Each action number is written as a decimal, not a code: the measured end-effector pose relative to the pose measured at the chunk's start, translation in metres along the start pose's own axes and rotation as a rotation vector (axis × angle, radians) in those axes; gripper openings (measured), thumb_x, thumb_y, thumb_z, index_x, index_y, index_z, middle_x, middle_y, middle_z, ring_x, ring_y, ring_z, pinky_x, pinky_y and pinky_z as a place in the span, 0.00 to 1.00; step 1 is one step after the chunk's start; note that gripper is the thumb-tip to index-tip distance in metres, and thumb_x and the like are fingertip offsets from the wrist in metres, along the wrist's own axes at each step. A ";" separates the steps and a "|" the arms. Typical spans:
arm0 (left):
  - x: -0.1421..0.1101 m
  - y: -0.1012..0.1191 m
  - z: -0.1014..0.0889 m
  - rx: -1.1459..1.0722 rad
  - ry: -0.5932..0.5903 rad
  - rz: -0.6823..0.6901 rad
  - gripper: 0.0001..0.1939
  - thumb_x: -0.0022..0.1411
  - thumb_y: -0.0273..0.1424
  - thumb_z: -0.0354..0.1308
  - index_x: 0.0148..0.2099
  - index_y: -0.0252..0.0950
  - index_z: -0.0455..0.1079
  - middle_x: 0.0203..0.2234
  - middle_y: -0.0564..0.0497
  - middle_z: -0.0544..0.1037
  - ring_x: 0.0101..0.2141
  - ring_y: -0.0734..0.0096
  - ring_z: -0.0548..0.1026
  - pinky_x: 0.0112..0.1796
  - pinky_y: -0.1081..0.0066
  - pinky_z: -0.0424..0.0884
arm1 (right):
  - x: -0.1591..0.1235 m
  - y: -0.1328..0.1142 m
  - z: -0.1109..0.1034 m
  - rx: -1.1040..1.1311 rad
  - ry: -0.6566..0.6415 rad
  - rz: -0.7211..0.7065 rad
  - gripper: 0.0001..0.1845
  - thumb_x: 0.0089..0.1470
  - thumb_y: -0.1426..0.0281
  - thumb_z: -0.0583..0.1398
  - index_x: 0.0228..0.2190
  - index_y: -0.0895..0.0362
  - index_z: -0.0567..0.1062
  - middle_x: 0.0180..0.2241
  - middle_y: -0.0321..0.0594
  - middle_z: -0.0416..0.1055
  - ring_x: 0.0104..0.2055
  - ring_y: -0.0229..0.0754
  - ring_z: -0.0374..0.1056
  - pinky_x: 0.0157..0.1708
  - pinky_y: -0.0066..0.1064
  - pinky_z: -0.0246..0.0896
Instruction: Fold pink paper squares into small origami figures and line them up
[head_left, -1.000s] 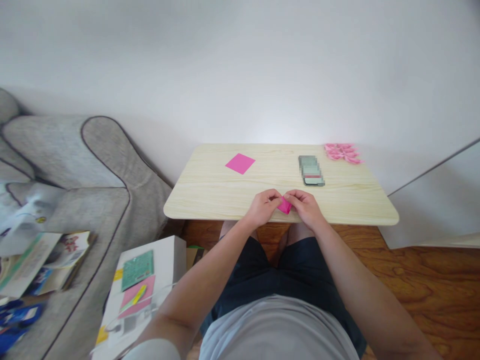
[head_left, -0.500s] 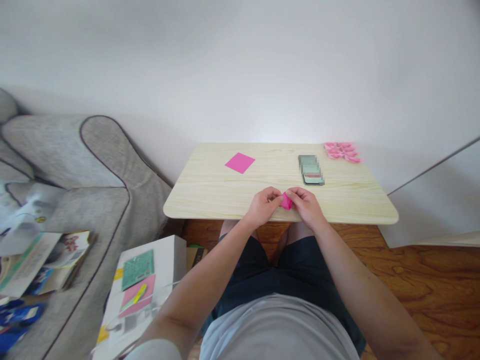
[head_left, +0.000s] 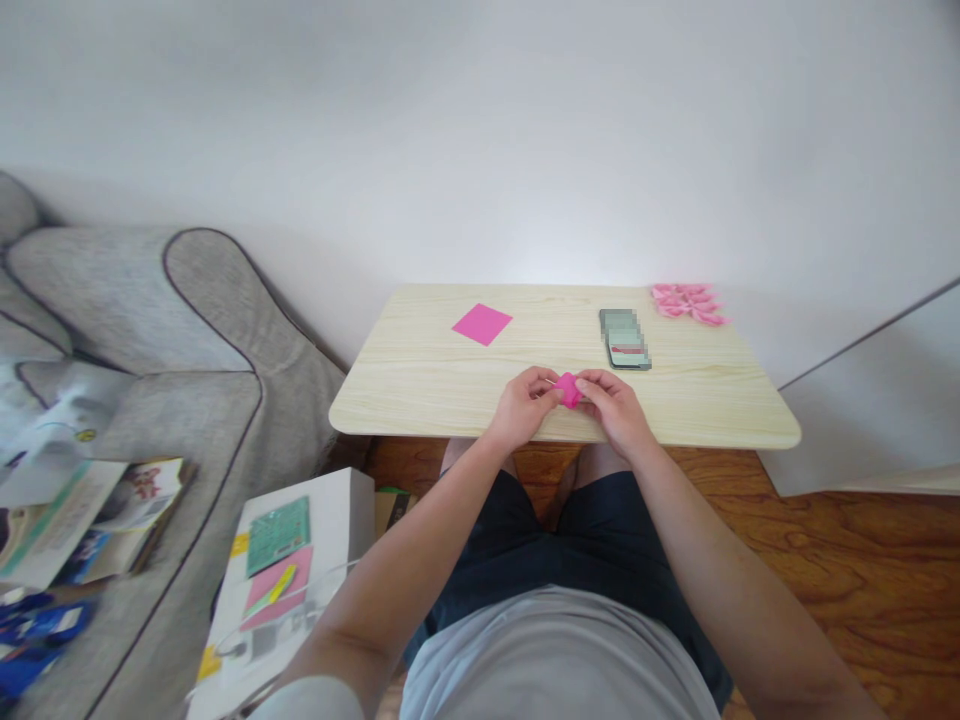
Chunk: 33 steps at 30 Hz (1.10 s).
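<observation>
A small folded piece of bright pink paper (head_left: 570, 391) is held between both hands, just above the front part of the wooden table (head_left: 420, 390). My left hand (head_left: 526, 405) pinches its left side with thumb and fingers. On the right side, my right hand (head_left: 611, 405) grips it the same way. Fingertips cover parts of the folds. Farther back lies a flat square sheet of pink paper (head_left: 482, 325), turned like a diamond. A phone (head_left: 626, 340) with a blurred-out screen rests beyond my right hand. Several pale pink folded paper pieces (head_left: 688, 303) are grouped at the back right corner.
To the left stands a grey sofa (head_left: 187, 420) with books (head_left: 97, 520) on its seat. Nearer, a white box (head_left: 330, 510) carries a green patterned pack (head_left: 278, 535), pink sheets, a yellow cutter (head_left: 282, 582) and cables. A white wall rises behind the table.
The pink folded paper has turned in my fingers and now looks rounder. Both hands have shifted slightly upward. The square sheet and the phone lie as before.
</observation>
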<state>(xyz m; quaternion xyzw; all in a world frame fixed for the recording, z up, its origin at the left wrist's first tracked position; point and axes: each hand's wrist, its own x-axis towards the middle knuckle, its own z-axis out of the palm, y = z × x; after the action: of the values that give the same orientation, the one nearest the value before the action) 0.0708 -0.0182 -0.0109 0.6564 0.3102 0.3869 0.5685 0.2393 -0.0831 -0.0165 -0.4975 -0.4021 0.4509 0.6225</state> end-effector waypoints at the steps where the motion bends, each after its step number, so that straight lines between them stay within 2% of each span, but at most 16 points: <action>1: 0.000 -0.001 -0.002 -0.020 0.006 0.000 0.14 0.61 0.35 0.65 0.47 0.36 0.72 0.30 0.50 0.82 0.31 0.71 0.78 0.37 0.70 0.70 | 0.000 -0.001 0.000 0.009 -0.015 0.009 0.18 0.49 0.53 0.72 0.37 0.50 0.80 0.35 0.36 0.80 0.37 0.42 0.74 0.41 0.36 0.73; 3: 0.001 -0.001 -0.006 -0.051 0.016 0.002 0.16 0.62 0.36 0.65 0.49 0.36 0.70 0.27 0.52 0.80 0.29 0.72 0.77 0.36 0.71 0.70 | -0.001 -0.002 0.000 0.015 -0.042 0.028 0.18 0.47 0.56 0.73 0.37 0.50 0.81 0.33 0.35 0.80 0.33 0.41 0.74 0.38 0.35 0.73; 6: 0.001 0.000 -0.008 -0.085 0.011 0.015 0.17 0.62 0.37 0.65 0.50 0.36 0.70 0.26 0.54 0.79 0.29 0.73 0.76 0.36 0.71 0.70 | -0.002 -0.005 0.000 0.001 -0.073 0.060 0.14 0.47 0.58 0.73 0.32 0.52 0.82 0.29 0.36 0.79 0.30 0.40 0.72 0.36 0.35 0.72; 11: 0.002 0.001 -0.007 -0.108 -0.036 0.044 0.11 0.62 0.37 0.64 0.43 0.36 0.74 0.32 0.50 0.81 0.34 0.71 0.76 0.40 0.69 0.72 | -0.003 -0.011 0.001 -0.012 -0.095 0.094 0.12 0.48 0.59 0.71 0.25 0.55 0.82 0.25 0.38 0.77 0.27 0.39 0.70 0.32 0.34 0.69; 17: 0.001 0.007 -0.008 -0.042 -0.119 0.080 0.07 0.61 0.32 0.64 0.40 0.36 0.79 0.36 0.49 0.81 0.39 0.68 0.76 0.47 0.67 0.70 | -0.003 -0.011 0.001 0.021 -0.095 0.097 0.13 0.49 0.58 0.71 0.24 0.54 0.80 0.24 0.37 0.75 0.25 0.38 0.68 0.29 0.32 0.67; 23: 0.000 0.010 -0.007 0.023 -0.190 0.093 0.06 0.57 0.29 0.66 0.38 0.36 0.75 0.35 0.52 0.78 0.37 0.70 0.74 0.41 0.70 0.69 | -0.003 -0.009 0.000 0.041 -0.105 0.106 0.12 0.48 0.61 0.70 0.24 0.55 0.79 0.24 0.36 0.75 0.25 0.37 0.69 0.29 0.30 0.67; 33: 0.002 0.006 -0.008 0.030 -0.181 0.107 0.07 0.60 0.33 0.65 0.38 0.35 0.73 0.35 0.51 0.78 0.38 0.69 0.74 0.45 0.68 0.70 | -0.002 -0.011 0.000 0.004 -0.123 0.100 0.11 0.49 0.62 0.70 0.24 0.55 0.80 0.24 0.37 0.76 0.25 0.38 0.70 0.31 0.31 0.67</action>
<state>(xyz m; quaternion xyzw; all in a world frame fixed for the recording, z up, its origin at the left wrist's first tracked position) 0.0648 -0.0135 -0.0044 0.7127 0.2275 0.3512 0.5629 0.2402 -0.0864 -0.0062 -0.4871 -0.4132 0.5120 0.5744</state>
